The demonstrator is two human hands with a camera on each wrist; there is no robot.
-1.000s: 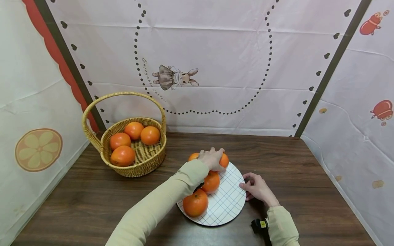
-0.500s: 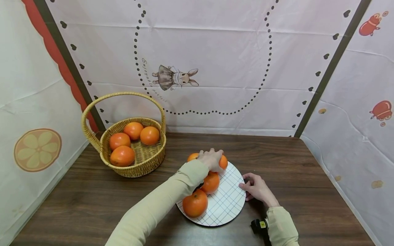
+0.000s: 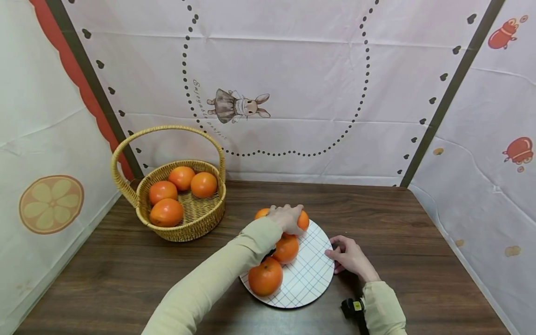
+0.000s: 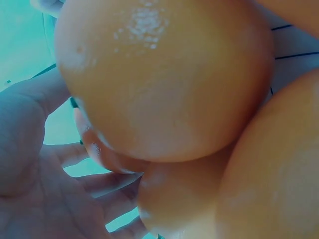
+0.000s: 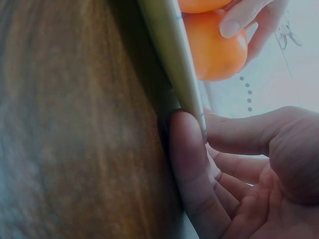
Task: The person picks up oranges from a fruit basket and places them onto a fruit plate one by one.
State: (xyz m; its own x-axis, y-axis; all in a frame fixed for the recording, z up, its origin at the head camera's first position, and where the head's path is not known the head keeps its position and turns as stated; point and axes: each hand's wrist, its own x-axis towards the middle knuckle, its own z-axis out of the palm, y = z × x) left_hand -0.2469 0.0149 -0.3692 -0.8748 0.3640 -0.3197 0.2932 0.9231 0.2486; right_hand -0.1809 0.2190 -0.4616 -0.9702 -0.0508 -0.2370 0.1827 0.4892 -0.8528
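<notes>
In the head view, a round white plate (image 3: 311, 274) with a blue grid carries several oranges along its left side. My left hand (image 3: 286, 218) lies over the oranges at the back, fingers and thumb round one orange (image 3: 304, 220). Another orange (image 3: 262, 213) shows left of that hand. Two more, a middle orange (image 3: 286, 249) and a front orange (image 3: 265, 277), sit nearer me. At the plate's right rim my right hand (image 3: 351, 255) pinches the edge between thumb and finger. The right wrist view shows one finger (image 5: 188, 144) under the rim. Oranges hide part of my left hand in its wrist view (image 4: 164, 84).
A wicker basket (image 3: 201, 228) with a tall handle stands at the back left, holding several oranges (image 3: 166, 212). The brown wooden table (image 3: 377, 209) runs back to a printed cloth wall (image 3: 284, 135). Cloth also bounds the left and right sides.
</notes>
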